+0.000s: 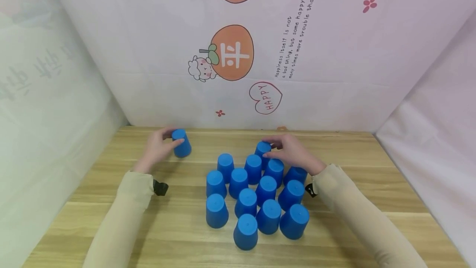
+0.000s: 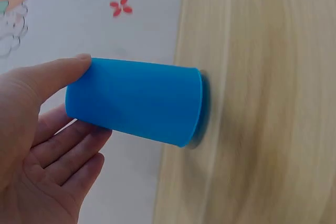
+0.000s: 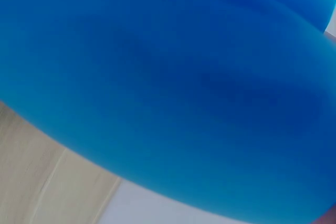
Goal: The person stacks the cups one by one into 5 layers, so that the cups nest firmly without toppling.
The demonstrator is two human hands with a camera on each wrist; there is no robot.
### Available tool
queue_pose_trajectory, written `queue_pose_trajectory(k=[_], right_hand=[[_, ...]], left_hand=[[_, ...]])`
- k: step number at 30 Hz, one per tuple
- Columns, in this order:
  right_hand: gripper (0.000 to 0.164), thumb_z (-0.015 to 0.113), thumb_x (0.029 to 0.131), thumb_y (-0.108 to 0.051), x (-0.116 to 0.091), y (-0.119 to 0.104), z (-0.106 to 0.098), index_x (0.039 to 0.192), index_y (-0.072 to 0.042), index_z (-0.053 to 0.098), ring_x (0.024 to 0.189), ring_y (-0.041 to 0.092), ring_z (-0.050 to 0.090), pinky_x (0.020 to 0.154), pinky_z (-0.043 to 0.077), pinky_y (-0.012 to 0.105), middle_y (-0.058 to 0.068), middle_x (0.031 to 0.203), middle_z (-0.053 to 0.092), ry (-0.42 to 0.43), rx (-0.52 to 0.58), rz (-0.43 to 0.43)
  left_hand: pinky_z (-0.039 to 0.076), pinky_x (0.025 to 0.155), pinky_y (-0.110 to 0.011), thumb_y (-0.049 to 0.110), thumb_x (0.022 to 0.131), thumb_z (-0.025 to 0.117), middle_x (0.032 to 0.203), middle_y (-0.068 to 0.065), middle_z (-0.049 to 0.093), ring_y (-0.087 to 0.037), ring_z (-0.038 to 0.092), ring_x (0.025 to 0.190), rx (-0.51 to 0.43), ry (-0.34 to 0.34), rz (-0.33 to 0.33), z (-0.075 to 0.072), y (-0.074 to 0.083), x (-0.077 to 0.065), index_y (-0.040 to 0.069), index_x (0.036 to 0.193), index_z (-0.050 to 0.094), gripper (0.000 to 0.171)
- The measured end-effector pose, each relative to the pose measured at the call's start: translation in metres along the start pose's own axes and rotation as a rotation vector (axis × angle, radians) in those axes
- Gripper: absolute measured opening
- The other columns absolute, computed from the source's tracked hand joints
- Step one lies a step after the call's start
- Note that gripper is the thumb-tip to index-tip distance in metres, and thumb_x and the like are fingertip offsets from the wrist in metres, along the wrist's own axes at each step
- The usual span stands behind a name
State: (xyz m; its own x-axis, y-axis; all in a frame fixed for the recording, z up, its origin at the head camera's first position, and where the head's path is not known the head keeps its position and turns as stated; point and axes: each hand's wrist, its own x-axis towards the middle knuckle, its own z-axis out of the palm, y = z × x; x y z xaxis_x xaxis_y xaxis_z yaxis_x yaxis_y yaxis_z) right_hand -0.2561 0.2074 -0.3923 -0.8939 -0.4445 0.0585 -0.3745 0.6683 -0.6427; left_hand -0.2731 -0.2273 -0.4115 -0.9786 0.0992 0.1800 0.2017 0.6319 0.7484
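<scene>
Near the back left of the wooden table, my left hand (image 1: 158, 148) pinches an upside-down blue plastic cup (image 1: 182, 145) between thumb and fingers. The left wrist view shows that cup (image 2: 136, 100) from the side, its wide rim at or just over the wood; I cannot tell whether it touches. My right hand (image 1: 293, 152) holds another inverted blue cup (image 1: 263, 149) by its upper part, at the back of a cluster of similar cups. A blue cup surface (image 3: 157, 93) fills most of the right wrist view, too close to show the fingers' grip.
Several inverted blue cups (image 1: 247, 202) stand close together in staggered rows at the table's middle. One cup (image 1: 296, 175) sits under the right wrist. A white printed cloth (image 1: 316, 102) rises along the table's back edge (image 1: 223, 129), and white cloth hangs at both sides.
</scene>
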Motion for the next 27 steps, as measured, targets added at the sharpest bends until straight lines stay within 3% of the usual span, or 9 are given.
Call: queue_pose_trajectory(k=[8, 14, 22, 27], right_hand=[[0.052, 0.079, 0.093, -0.026, -0.001, -0.002, -0.002, 0.139, -0.009, 0.063, 0.113, 0.034, 0.066, 0.091, 0.055, 0.055, 0.012, 0.131, 0.066, -0.007, 0.000, -0.012], [0.050, 0.079, 0.092, -0.024, 0.003, -0.009, -0.014, 0.137, -0.007, 0.064, 0.113, 0.032, 0.066, 0.091, 0.056, 0.051, 0.011, 0.129, 0.066, 0.008, 0.032, -0.028], [0.051, 0.080, 0.091, -0.025, 0.017, -0.038, -0.046, 0.137, -0.008, 0.064, 0.112, 0.031, 0.066, 0.090, 0.057, 0.049, 0.011, 0.130, 0.066, 0.097, 0.062, -0.077], [0.053, 0.083, 0.089, -0.028, 0.033, -0.066, -0.054, 0.136, -0.012, 0.066, 0.109, 0.028, 0.068, 0.090, 0.057, 0.047, 0.008, 0.127, 0.068, 0.152, 0.058, -0.090]], left_hand=[[0.042, 0.106, -0.060, 0.026, 0.098, 0.072, 0.136, -0.028, 0.058, -0.046, 0.053, 0.128, -0.013, 0.028, -0.013, -0.005, -0.013, -0.005, -0.005, 0.142, 0.053, 0.057], [0.047, 0.103, -0.055, 0.029, 0.097, 0.073, 0.131, -0.026, 0.062, -0.042, 0.060, 0.121, -0.042, 0.060, -0.015, -0.004, -0.021, -0.004, -0.004, 0.141, 0.055, 0.057], [0.052, 0.098, -0.050, 0.028, 0.095, 0.075, 0.131, -0.027, 0.062, -0.040, 0.063, 0.118, -0.102, 0.061, -0.034, -0.004, -0.025, -0.002, -0.005, 0.140, 0.056, 0.058], [0.052, 0.098, -0.051, 0.030, 0.095, 0.076, 0.132, -0.026, 0.062, -0.040, 0.062, 0.119, -0.107, 0.057, -0.045, -0.004, -0.027, -0.001, -0.004, 0.141, 0.056, 0.061]])
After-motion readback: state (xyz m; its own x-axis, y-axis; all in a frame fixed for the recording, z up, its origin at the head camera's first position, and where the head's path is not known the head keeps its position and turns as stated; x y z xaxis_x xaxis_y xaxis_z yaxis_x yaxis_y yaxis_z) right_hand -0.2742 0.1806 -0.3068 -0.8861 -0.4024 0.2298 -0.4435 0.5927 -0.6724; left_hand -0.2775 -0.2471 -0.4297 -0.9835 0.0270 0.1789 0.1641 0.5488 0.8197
